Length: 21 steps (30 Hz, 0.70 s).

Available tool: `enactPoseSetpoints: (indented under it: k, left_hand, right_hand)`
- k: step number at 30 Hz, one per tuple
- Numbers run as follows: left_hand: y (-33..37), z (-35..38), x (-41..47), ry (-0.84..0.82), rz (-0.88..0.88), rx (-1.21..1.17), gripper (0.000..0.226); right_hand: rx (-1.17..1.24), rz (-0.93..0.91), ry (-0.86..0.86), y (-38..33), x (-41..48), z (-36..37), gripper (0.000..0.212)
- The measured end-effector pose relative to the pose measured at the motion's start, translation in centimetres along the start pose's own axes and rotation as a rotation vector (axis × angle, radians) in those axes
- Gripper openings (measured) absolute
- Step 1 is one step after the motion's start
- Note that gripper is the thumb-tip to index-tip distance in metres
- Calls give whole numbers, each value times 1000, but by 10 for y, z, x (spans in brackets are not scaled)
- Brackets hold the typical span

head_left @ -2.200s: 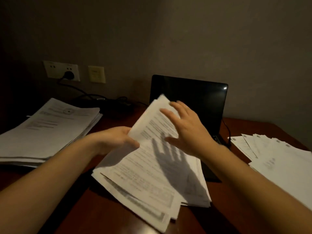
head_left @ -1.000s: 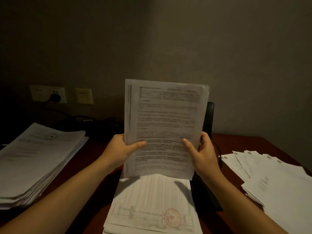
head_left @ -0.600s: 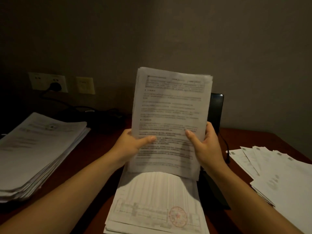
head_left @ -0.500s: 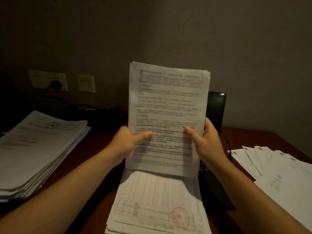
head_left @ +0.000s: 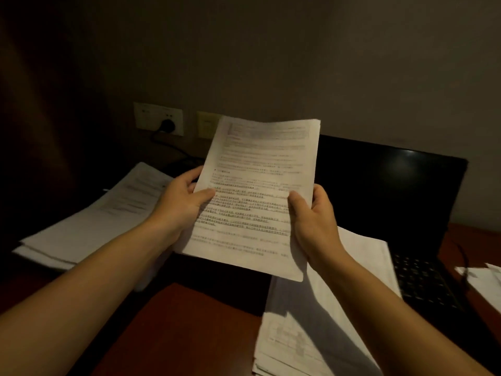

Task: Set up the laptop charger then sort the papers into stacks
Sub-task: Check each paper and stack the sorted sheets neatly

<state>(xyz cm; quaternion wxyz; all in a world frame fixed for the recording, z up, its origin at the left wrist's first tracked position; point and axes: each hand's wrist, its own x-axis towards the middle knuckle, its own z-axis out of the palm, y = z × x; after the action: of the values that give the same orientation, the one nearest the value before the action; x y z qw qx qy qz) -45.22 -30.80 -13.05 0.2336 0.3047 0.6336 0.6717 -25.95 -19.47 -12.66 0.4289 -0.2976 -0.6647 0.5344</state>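
Broadly, a red-brown tabletop (head_left: 189, 321) runs under everything; beyond the right fingers (head_left: 318, 192) stands one open laptop (head_left: 393, 191), screen dark, and the sheaf (head_left: 257, 191) covers only its left edge. Left of and below the left fingers (head_left: 193, 173) lies the thickest stack of papers (head_left: 89, 229), flat on the tabletop, the left forearm crossing its near corner; below the right fingers a second stack (head_left: 295, 329) lies under the right forearm, which hides a strip of it; a third lot of papers (head_left: 488, 283) shows only as a corner at the frame's right edge, well apart from both hands; three lots lie down, one is held. That one, the sheaf of printed sheets, hangs between the two hands above the tabletop, its top leaning left; the left hand (head_left: 180, 204) grips its left edge, thumb on the front, fingers curled behind; the right hand (head_left: 314, 223) grips the right edge likewise. Above the left fingers the wall carries two plates, a white socket (head_left: 151, 115) and a yellowish plate (head_left: 206, 126) partly hidden by the sheaf; one black plug (head_left: 168, 125) sits in the socket. Half a second ago the sheaf stood upright and higher, masking most of the laptop; now it is lower, tilted and further left, baring the screen.
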Motion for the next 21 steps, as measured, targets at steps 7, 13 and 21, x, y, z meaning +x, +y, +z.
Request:
enactPoseSetpoints:
  k: [7,13,21]
  left_hand:
    - [2,-112,5,72,-104,270,49]
    - [-6,-186,13,75,-134,534,60]
    - [-29,-227,20,33,-107,808,55]
  right_hand:
    - [24,236,-233,11,3,94,20]
    - [-165,305,-342,20,-4,153,11]
    - [-618,149,-415,41,5,188,26]
